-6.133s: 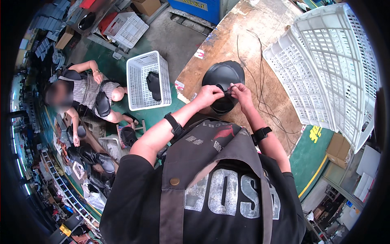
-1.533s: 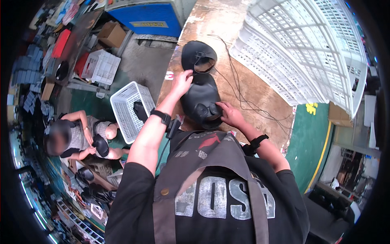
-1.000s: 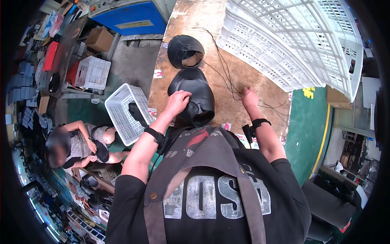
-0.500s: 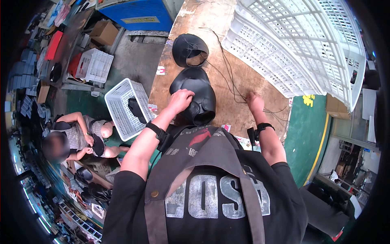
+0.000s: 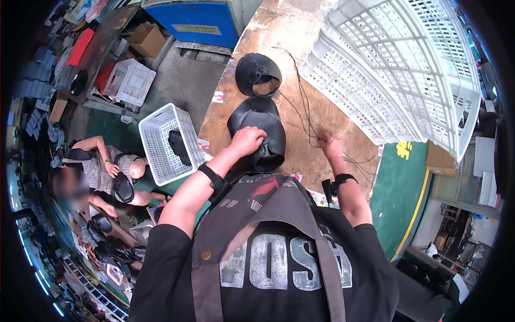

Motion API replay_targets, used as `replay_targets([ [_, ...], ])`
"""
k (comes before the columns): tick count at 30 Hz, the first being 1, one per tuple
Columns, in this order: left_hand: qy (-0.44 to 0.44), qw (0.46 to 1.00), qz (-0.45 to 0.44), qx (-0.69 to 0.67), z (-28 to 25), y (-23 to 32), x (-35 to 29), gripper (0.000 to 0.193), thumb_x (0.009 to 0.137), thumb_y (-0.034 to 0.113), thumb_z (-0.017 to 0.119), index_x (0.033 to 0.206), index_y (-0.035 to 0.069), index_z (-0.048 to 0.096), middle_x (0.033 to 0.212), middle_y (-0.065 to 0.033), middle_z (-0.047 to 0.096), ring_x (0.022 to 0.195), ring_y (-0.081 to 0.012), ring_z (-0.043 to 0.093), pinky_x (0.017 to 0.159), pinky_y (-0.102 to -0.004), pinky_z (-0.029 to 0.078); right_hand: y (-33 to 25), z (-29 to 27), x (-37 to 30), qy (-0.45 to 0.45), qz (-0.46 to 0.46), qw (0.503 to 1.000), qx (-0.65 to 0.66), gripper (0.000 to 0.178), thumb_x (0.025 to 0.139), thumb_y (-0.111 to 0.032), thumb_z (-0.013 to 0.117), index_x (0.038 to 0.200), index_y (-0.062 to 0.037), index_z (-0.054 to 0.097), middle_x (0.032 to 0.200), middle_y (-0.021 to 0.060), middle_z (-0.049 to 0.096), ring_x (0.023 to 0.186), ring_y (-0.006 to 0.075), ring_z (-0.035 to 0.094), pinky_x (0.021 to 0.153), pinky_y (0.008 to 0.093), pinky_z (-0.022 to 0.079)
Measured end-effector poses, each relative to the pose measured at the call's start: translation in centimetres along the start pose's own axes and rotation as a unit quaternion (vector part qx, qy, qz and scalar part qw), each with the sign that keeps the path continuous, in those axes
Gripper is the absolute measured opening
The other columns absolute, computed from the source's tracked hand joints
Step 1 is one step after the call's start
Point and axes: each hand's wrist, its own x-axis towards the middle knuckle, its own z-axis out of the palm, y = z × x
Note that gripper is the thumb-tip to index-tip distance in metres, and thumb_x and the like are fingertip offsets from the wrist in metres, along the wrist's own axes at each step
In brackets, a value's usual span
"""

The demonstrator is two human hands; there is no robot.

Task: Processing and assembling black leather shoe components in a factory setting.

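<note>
Left hand (image 5: 248,140): fingers bent and lowered onto the upper face of the near black moulded piece (image 5: 275,134). Whether they pinch an edge or only press, I cannot tell; the fingertips hide the contact. The piece lies on the worn wooden table (image 5: 338,115) just under this hand, extending beyond it on the far side and to the right, its open end toward me. My reading: the hand steadies it, since a rounded shell could rock on a flat top.

Right hand (image 5: 331,145): well apart from the piece, low over the table to its right, fingers drawn in beside the dark cords (image 5: 307,115). One strand reaches the fingertips; whether it is gripped, I cannot tell. The cords lie loose, probably spread here to stay within reach.

Far black piece (image 5: 251,70): directly beyond the near one, untouched by either hand, thin cord across its top. Contact between the two pieces: unclear. The row perhaps leaves the right side free for the cords.
</note>
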Motion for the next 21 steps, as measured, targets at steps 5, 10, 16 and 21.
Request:
replay_targets([
  [5, -0.001, 1.000, 0.010, -0.002, 0.1, -0.4, -1.0, 0.018, 0.079, 0.016, 0.053, 0.091, 0.012, 0.066, 0.090, -0.0098, 0.063, 0.089, -0.0287, 0.059, 0.080, -0.0400, 0.047, -0.6, 0.4, -0.4, -0.031, 0.052, 0.998, -0.009, 0.019, 0.077, -0.026, 0.063, 0.086, -0.0091, 0.061, 0.084, 0.0109, 0.064, 0.082, 0.0308, 0.061, 0.071, 0.0409, 0.048],
  [10, -0.010, 1.000, -0.005, -0.008, -0.2, -0.3, -1.2, 0.017, 0.081, 0.017, 0.054, 0.093, 0.010, 0.065, 0.092, -0.0101, 0.063, 0.091, -0.0284, 0.058, 0.081, -0.0386, 0.046, -1.2, -1.4, 0.4, 0.024, 0.110, 0.988, 0.110, 0.017, 0.079, -0.025, 0.061, 0.082, -0.0082, 0.060, 0.079, 0.0111, 0.065, 0.074, 0.0297, 0.063, 0.065, 0.0383, 0.049],
  [16, 0.015, 0.998, 0.023, -0.053, -0.7, 2.6, -0.2, 0.018, 0.081, 0.014, 0.054, 0.095, 0.010, 0.064, 0.094, -0.0092, 0.062, 0.089, -0.0278, 0.059, 0.079, -0.0356, 0.047, -2.8, -4.2, 0.4, 0.063, 0.079, 0.950, 0.297, 0.014, 0.079, -0.018, 0.063, 0.082, -0.0044, 0.060, 0.071, 0.0067, 0.064, 0.063, 0.0170, 0.062, 0.060, 0.0293, 0.048],
  [21, 0.103, 0.974, 0.127, -0.154, -1.5, 7.6, 1.0, 0.033, 0.079, 0.011, 0.055, 0.112, 0.010, 0.056, 0.105, -0.0118, 0.059, 0.087, -0.0272, 0.060, 0.078, -0.0342, 0.047, -9.2, -7.4, -1.2, -0.080, 0.030, 0.886, 0.456, 0.007, 0.082, -0.008, 0.062, 0.085, -0.0029, 0.060, 0.072, -0.0012, 0.062, 0.062, 0.0042, 0.053, 0.056, 0.0200, 0.043],
])
